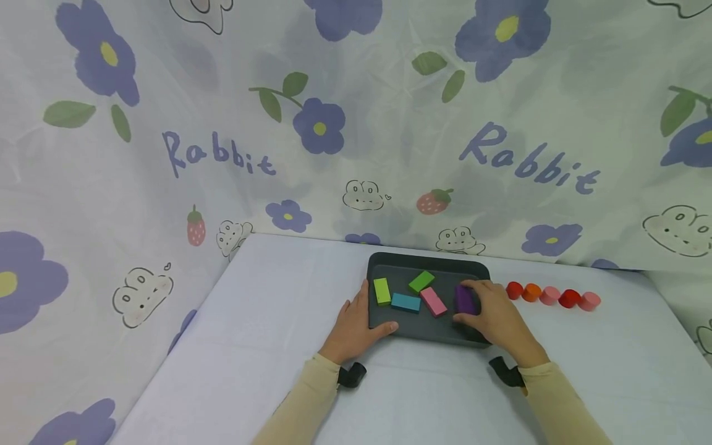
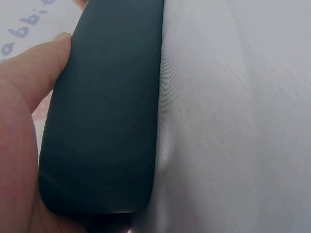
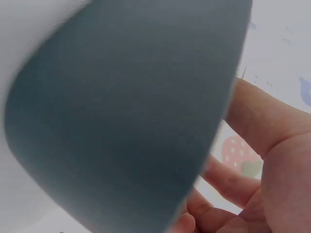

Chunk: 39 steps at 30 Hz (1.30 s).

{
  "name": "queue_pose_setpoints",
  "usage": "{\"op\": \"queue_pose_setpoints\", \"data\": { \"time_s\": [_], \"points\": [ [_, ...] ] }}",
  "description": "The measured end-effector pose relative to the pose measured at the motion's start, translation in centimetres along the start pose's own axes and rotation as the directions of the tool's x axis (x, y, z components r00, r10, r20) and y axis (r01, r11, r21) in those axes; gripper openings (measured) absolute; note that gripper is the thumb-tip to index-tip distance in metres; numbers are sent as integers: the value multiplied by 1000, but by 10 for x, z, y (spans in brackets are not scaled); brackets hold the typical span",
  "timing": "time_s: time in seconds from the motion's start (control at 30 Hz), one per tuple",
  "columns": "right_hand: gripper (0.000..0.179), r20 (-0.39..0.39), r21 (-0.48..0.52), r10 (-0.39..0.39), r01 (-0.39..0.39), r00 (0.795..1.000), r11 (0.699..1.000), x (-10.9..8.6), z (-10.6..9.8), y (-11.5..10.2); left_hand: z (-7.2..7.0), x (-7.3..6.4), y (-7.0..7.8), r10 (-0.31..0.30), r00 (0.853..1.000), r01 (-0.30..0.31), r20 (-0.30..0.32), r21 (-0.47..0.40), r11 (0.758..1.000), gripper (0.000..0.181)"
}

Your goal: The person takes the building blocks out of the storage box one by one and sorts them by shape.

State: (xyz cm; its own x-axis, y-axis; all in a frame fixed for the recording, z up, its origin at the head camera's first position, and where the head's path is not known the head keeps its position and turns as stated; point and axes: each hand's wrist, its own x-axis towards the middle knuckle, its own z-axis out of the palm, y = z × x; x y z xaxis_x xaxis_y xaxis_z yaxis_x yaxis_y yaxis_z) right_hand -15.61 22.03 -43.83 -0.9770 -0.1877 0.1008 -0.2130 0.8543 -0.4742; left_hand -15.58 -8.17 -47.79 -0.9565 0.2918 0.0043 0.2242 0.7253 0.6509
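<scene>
A dark grey rectangular tray (image 1: 428, 262) lies on the white-covered table. My left hand (image 1: 356, 327) holds its near left corner, with the thumb at the front rim and the fingers along the left side. Inside the tray's right end, my right hand (image 1: 497, 318) grips a purple block (image 1: 465, 299) between thumb and fingers. To the left of that block lie a pink block (image 1: 433, 302), a blue block (image 1: 406, 303), a green block (image 1: 421, 282) and a yellow-green block (image 1: 382, 291). The tray's outer wall (image 2: 102, 107) fills much of the left wrist view. In the right wrist view, the tray wall (image 3: 126, 116) hides the purple block.
A row of small round pieces in red, orange and pink (image 1: 550, 295) stands to the right of the tray. Behind the table hangs a white cloth (image 1: 384, 148) printed with flowers and rabbits. Dark straps (image 1: 352, 375) sit on both wrists.
</scene>
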Motion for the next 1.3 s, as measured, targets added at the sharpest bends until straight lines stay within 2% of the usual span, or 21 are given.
{"op": "queue_pose_setpoints", "data": {
  "time_s": [0.57,1.0,1.3],
  "points": [
    [73,-50,33,-9,11,999,999,-19,-17,9,1,1,0,2,1000,-2,-2,4,1000,112],
    [74,-87,5,-1,1,996,1000,-30,-26,18,0,2,-1,-3,1000,3,2,15,1000,111],
    [74,-81,3,22,-22,996,1000,-35,-29,26,1,1,-2,4,1000,-4,-7,8,1000,112]
  ]
}}
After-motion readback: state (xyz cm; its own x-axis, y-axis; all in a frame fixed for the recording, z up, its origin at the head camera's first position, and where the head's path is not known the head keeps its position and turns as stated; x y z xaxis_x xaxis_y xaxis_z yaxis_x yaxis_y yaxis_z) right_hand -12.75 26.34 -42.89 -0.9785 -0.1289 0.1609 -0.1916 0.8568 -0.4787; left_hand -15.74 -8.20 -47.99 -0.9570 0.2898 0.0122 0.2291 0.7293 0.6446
